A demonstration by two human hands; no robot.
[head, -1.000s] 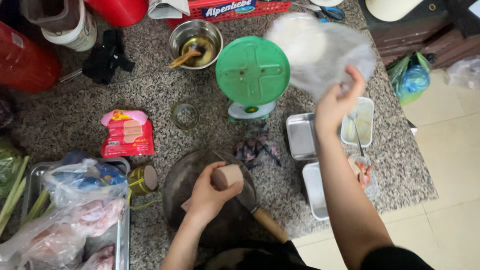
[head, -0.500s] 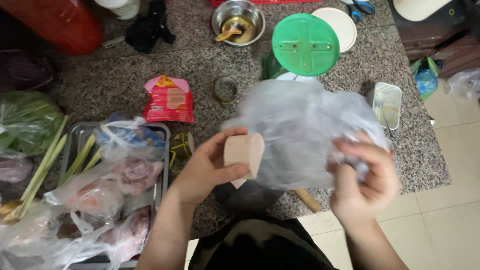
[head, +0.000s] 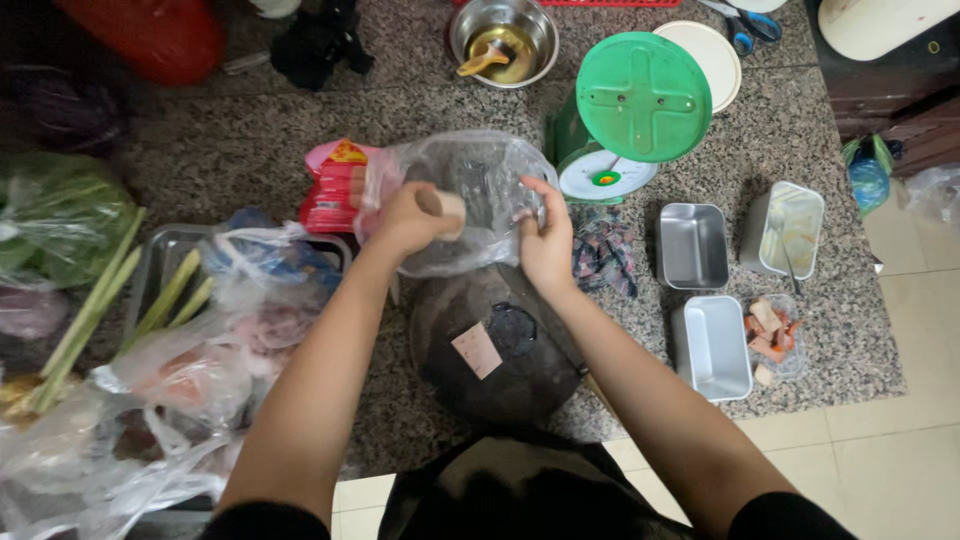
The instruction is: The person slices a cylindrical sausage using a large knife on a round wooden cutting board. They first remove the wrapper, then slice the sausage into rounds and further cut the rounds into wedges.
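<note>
Speckled stone counter (head: 250, 150) is full of food and bowls. Both arms reach forward over a dark round pan (head: 495, 350). The left hand (head: 405, 218) is closed around a pale block (head: 443, 207) and one side of a clear plastic bag (head: 470, 185). The right hand (head: 548, 240) pinches the bag's other side. A green kitchen scale (head: 630, 110) stands just beside the bag.

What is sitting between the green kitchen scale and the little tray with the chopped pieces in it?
An empty metal tray lies between the green scale and the small tray of chopped pieces, on the speckled counter. The head camera shows it.
</note>
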